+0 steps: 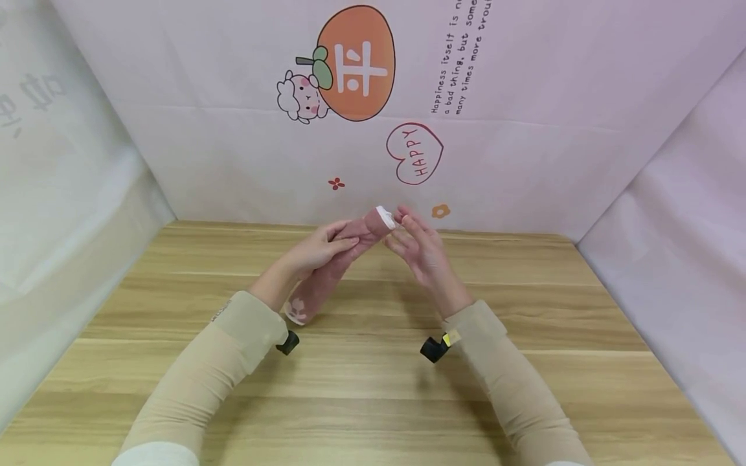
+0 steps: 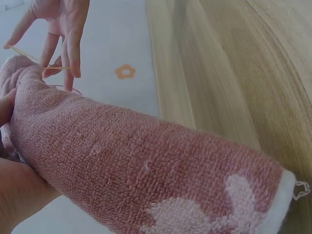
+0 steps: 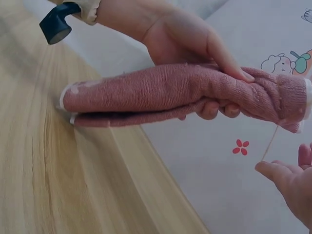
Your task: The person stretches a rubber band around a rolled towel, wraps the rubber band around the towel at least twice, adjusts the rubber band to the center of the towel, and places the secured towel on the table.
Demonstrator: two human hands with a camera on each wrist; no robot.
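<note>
A folded pink towel [image 1: 326, 285] with a pale pattern and white edges slants over the table, its narrow end bunched and pointing up to the right. My left hand [image 1: 315, 251] grips it near that end, the thumb on top and the fingers wrapped underneath. Beside the bunched end is my right hand [image 1: 422, 252], its fingers spread and extended. A thin yellowish rubber band [image 2: 58, 68] stretches across those fingers in the left wrist view. In the right wrist view, the same band [image 3: 270, 142] runs taut from the towel to a right fingertip.
The wooden table [image 1: 361, 401] lies beneath both arms. A white printed cloth [image 1: 513, 168] rises behind its far edge, and white cloth walls stand at both sides. Dark camera mounts [image 1: 434, 349] stick out from the wrists.
</note>
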